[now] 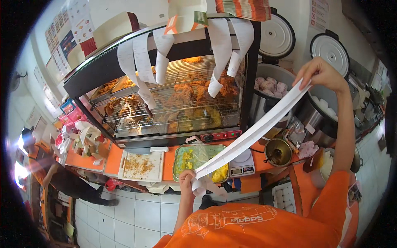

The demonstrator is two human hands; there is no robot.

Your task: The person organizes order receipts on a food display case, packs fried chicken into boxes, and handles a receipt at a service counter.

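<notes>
A long white paper receipt strip (257,130) is stretched diagonally between my two hands. My right hand (319,74) pinches its upper end, raised in front of the round cookers. Lower down, my left hand (187,179) grips the other end, where the paper curls into a loose roll below the fingers. Behind the strip stands a glass food warmer (161,139) with fried chicken (183,93) on wire racks. Several more receipt strips (220,46) hang from its top edge. Under my left hand's end of the paper sits a green tray (178,161) with yellow food in it.
A cutting board (142,176) with crumbs and a cleaver (136,151) lie left of the tray. To its right are a digital scale (245,167) and a metal bowl (277,153). Open cookers (260,105) hold wrapped portions. A person (52,164) stands at far left.
</notes>
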